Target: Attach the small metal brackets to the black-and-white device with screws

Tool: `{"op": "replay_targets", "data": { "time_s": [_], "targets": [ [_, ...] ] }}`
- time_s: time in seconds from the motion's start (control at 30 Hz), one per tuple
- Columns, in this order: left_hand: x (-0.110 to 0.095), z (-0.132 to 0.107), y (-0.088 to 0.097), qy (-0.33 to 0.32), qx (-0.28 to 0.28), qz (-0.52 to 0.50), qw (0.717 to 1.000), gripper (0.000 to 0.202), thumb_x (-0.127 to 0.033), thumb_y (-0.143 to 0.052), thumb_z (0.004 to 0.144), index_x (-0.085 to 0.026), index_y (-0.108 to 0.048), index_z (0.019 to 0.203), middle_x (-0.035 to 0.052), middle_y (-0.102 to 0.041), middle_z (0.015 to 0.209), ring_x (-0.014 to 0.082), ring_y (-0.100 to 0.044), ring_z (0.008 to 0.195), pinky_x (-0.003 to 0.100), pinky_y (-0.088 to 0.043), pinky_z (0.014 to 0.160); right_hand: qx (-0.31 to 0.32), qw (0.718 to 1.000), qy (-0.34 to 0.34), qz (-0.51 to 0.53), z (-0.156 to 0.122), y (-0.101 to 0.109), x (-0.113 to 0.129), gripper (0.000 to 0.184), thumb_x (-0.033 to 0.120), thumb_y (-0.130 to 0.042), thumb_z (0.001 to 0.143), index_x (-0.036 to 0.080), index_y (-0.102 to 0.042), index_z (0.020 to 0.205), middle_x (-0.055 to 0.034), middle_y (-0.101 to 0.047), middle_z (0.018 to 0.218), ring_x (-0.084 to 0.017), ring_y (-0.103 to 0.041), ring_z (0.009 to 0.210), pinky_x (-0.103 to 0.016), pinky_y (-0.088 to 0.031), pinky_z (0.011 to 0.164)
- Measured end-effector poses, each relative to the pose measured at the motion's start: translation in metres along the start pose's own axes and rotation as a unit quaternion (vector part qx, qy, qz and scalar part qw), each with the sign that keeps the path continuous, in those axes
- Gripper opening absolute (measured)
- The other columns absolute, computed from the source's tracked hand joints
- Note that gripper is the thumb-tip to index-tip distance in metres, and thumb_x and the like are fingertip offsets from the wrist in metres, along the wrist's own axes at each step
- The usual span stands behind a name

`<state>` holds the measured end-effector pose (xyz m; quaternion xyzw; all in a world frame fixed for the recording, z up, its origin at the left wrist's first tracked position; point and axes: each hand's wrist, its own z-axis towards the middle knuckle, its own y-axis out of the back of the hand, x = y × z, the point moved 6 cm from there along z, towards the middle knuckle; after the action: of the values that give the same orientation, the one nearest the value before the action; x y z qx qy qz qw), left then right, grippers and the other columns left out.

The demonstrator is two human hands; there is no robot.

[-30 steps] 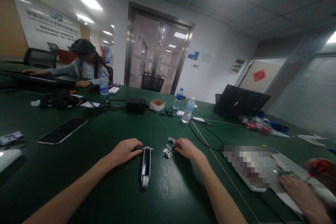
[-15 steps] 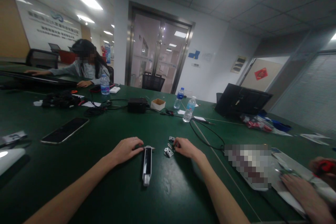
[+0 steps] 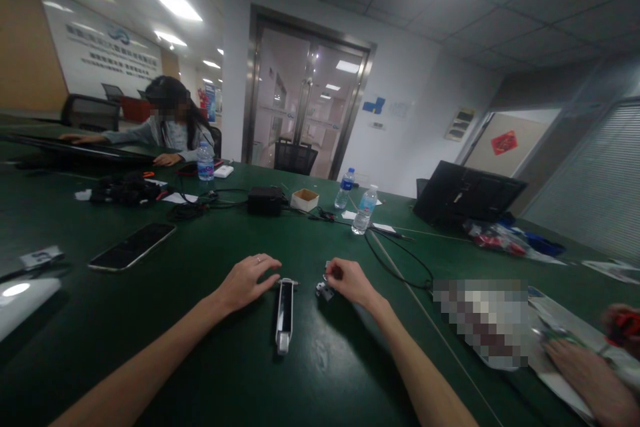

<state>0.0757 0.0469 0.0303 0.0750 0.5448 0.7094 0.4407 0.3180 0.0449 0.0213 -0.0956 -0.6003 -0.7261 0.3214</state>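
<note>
My left hand [image 3: 249, 278] rests on the green table [image 3: 210, 347] with its fingers stretched out, fingertips touching the far end of a long black-and-silver metal piece [image 3: 284, 312] that lies toward me. My right hand [image 3: 349, 280] is curled, fingers pinched on a small metal part [image 3: 330, 271] I cannot make out clearly. A small silver hinge-like piece [image 3: 324, 291] lies just left of that hand on the table.
A phone [image 3: 133, 246] lies to the left. A black box [image 3: 265, 201], a small carton [image 3: 305, 199], cables and two water bottles [image 3: 363, 209] stand farther back. A laptop [image 3: 467, 196] is at right. Another person's hands [image 3: 585, 373] work at the right edge; a person sits at far left.
My right hand has closed over the small metal parts and lifted slightly. My left hand's fingers have spread out. The view has shifted a little.
</note>
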Motion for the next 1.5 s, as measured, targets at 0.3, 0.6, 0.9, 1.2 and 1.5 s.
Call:
{"op": "replay_targets", "data": {
  "time_s": [0.3, 0.6, 0.9, 1.2, 1.5],
  "targets": [
    [-0.031, -0.001, -0.014, -0.03, 0.012, -0.164, 0.986, 0.02, -0.031, -0.055, 0.093, -0.02, -0.064, 0.107, 0.0022, -0.063, 0.1, 0.0137, -0.057, 0.079, 0.024, -0.048, 0.07, 0.028, 0.928, 0.002, 0.371, -0.006, -0.057, 0.051, 0.016, 0.032, -0.066, 0.075, 0.017, -0.062, 0.08, 0.0027, -0.06, 0.068, -0.009, -0.052, 0.06, -0.022, -0.041, 0.059],
    [-0.028, 0.0, -0.013, 0.012, 0.02, -0.211, 0.977, 0.02, -0.031, -0.064, 0.085, -0.019, -0.069, 0.1, 0.0014, -0.064, 0.091, 0.0132, -0.055, 0.072, 0.023, -0.043, 0.064, 0.03, 0.866, -0.049, 0.498, -0.007, -0.064, 0.054, 0.031, 0.036, -0.079, 0.066, 0.019, -0.056, 0.078, 0.0046, -0.059, 0.068, -0.008, -0.05, 0.057, -0.021, -0.038, 0.056],
    [-0.026, 0.0, -0.012, 0.042, 0.044, -0.257, 0.965, 0.022, -0.034, -0.062, 0.086, -0.018, -0.071, 0.098, 0.0025, -0.065, 0.093, 0.0143, -0.055, 0.075, 0.025, -0.044, 0.066, 0.037, 0.858, -0.039, 0.511, -0.006, -0.066, 0.053, 0.036, 0.039, -0.08, 0.065, 0.019, -0.053, 0.079, 0.0046, -0.058, 0.07, -0.007, -0.049, 0.057, -0.021, -0.037, 0.054],
    [-0.013, 0.0, -0.003, -0.057, 0.073, -0.128, 0.987, 0.021, -0.029, -0.052, 0.094, -0.019, -0.068, 0.103, 0.0043, -0.063, 0.1, 0.016, -0.06, 0.088, 0.026, -0.048, 0.078, -0.078, 0.975, 0.046, 0.205, -0.007, -0.04, 0.048, 0.008, 0.027, -0.058, 0.083, 0.019, -0.058, 0.083, 0.0001, -0.059, 0.075, -0.013, -0.053, 0.068, -0.026, -0.043, 0.066],
    [0.023, -0.003, -0.005, -0.027, 0.12, -0.002, 0.992, 0.023, -0.026, -0.045, 0.096, -0.02, -0.065, 0.106, 0.0051, -0.063, 0.104, 0.0191, -0.061, 0.094, 0.028, -0.048, 0.08, -0.034, 0.993, 0.09, -0.072, -0.006, -0.038, 0.043, 0.01, 0.023, -0.053, 0.089, 0.018, -0.061, 0.089, -0.0065, -0.064, 0.091, -0.02, -0.057, 0.089, -0.035, -0.043, 0.084]
  ]
}}
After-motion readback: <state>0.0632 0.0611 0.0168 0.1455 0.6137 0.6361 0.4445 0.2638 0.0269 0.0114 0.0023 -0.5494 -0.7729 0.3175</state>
